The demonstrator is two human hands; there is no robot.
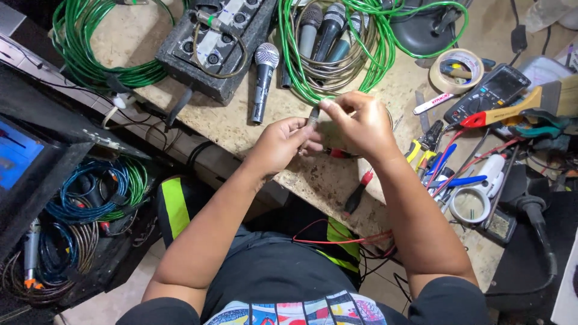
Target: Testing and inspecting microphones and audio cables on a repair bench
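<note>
Pinching a small grey connector (313, 115) from both sides, the left hand (282, 144) and right hand (360, 123) hide most of it above the workbench (313, 174).

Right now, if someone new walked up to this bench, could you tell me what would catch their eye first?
Most likely the two hands at the centre: the left hand and right hand together pinch a small metal connector above the stone-topped bench. Behind them lie bright green cable coils ringing a cluster of microphones, and to the right a clutter of hand tools beside a tape roll.
</note>
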